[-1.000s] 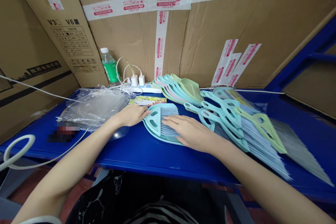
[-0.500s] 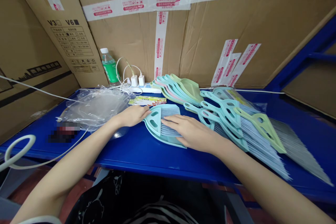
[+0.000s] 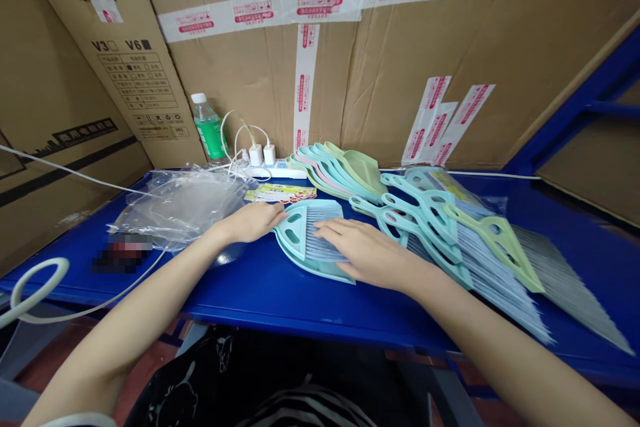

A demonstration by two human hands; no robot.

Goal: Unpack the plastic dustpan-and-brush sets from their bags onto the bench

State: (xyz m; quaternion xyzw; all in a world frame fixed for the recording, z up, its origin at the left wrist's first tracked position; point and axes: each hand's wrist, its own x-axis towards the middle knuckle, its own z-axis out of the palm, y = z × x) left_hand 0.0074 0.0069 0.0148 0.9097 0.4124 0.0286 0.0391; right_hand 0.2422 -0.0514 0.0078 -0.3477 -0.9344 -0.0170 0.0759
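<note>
A light-blue brush [image 3: 295, 233] lies in a light-blue dustpan [image 3: 320, 272] on the blue table, its bristles pointing right. My left hand [image 3: 255, 221] is closed round the handle end of the brush and dustpan, hiding most of it. My right hand [image 3: 363, 247] rests with its fingers spread on the bristles, near the dustpan's right edge. Behind is a stack of green, pink and blue dustpans [image 3: 363, 170]. More light-blue brushes [image 3: 425, 233] and a green brush [image 3: 500, 233] are piled at the right.
Clear plastic bags [image 3: 185, 203] lie at the left beside a blurred dark object [image 3: 123, 252]. Printed cards [image 3: 285, 192], a power strip [image 3: 285, 172] with chargers and a green-labelled bottle [image 3: 211, 128] are at the back. Cardboard [image 3: 240, 67] stands behind, and a white cable [image 3: 100, 312] loops at left.
My right hand's fingers have slid slightly right over the bristles. My left hand keeps its grip, and the brush and dustpan have hardly moved.
</note>
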